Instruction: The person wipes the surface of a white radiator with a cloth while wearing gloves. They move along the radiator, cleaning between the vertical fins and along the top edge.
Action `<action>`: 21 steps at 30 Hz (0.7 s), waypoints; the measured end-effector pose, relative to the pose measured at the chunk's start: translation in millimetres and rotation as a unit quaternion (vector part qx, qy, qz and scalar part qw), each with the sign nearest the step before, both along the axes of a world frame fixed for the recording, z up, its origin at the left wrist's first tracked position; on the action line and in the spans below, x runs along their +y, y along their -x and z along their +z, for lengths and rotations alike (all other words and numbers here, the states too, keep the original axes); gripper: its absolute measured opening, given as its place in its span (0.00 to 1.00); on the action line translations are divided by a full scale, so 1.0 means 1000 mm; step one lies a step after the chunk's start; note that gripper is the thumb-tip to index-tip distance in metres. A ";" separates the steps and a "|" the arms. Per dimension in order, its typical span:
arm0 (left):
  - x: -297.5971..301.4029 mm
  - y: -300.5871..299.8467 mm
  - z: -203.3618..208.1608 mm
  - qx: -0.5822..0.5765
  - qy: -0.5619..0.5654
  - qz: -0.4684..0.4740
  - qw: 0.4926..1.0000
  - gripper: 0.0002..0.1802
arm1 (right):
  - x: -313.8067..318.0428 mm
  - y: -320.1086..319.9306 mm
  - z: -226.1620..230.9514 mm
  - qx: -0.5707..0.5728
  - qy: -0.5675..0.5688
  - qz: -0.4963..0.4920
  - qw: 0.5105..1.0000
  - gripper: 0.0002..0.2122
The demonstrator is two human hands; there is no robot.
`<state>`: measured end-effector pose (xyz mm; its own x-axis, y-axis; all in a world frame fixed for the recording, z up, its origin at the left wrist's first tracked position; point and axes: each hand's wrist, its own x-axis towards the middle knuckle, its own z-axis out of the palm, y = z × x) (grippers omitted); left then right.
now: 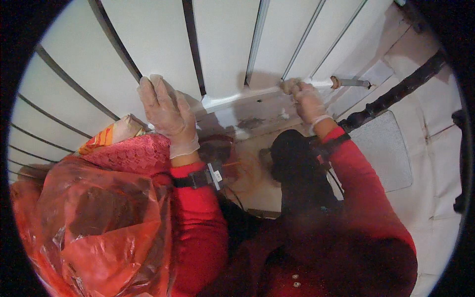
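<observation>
A white radiator with tall flat panels and dark gaps fills the upper part of the view. My left hand, in a clear thin glove, lies against its lower panels with the fingers stretched out. Further right, my gloved right hand is at the radiator's bottom edge, its fingers bent in and pressed together. Something small and brownish shows at those fingertips, too unclear to name. Just beyond it, a short pipe with a brownish fitting joins the radiator's lower right corner.
A red translucent plastic bag bulges at the lower left, beside pink lacy cloth and an orange-patterned item. A black-wrapped pipe slants at the right, above a grey panel. My dark-clad leg is below the radiator.
</observation>
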<state>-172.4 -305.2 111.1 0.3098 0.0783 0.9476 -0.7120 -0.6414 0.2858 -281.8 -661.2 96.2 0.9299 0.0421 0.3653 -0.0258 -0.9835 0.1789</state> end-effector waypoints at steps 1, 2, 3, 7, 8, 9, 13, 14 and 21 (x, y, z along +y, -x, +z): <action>0.000 0.000 -0.001 -0.002 0.002 0.002 1.000 0.31 | -0.003 0.008 0.006 -0.001 -0.017 -0.052 0.998 0.17; 0.000 -0.001 -0.001 -0.007 0.001 0.012 1.000 0.31 | 0.000 0.011 0.010 -0.041 -0.015 0.008 0.999 0.19; 0.001 -0.001 -0.001 -0.003 -0.003 0.022 1.000 0.30 | 0.006 0.014 0.013 -0.053 -0.021 0.036 0.998 0.21; 0.007 -0.003 -0.002 -0.017 0.016 -0.002 1.000 0.29 | 0.072 0.001 0.007 -0.055 -0.047 0.239 0.968 0.23; 0.008 -0.003 -0.002 -0.024 0.032 -0.014 0.999 0.28 | 0.094 -0.010 0.004 -0.017 -0.058 0.251 0.966 0.22; 0.009 -0.003 -0.002 -0.032 0.056 -0.028 0.998 0.28 | 0.115 -0.021 0.002 0.020 -0.047 0.266 0.962 0.22; 0.010 -0.003 -0.002 -0.017 0.051 0.022 0.998 0.26 | 0.193 -0.056 0.003 -0.082 -0.061 0.355 0.929 0.13; 0.010 -0.003 -0.001 -0.010 0.042 0.022 0.999 0.26 | 0.206 -0.062 0.003 -0.092 -0.046 0.357 0.928 0.12; 0.005 -0.001 -0.007 0.027 0.018 0.061 0.998 0.21 | 0.186 -0.062 -0.012 -0.057 -0.001 0.264 0.963 0.09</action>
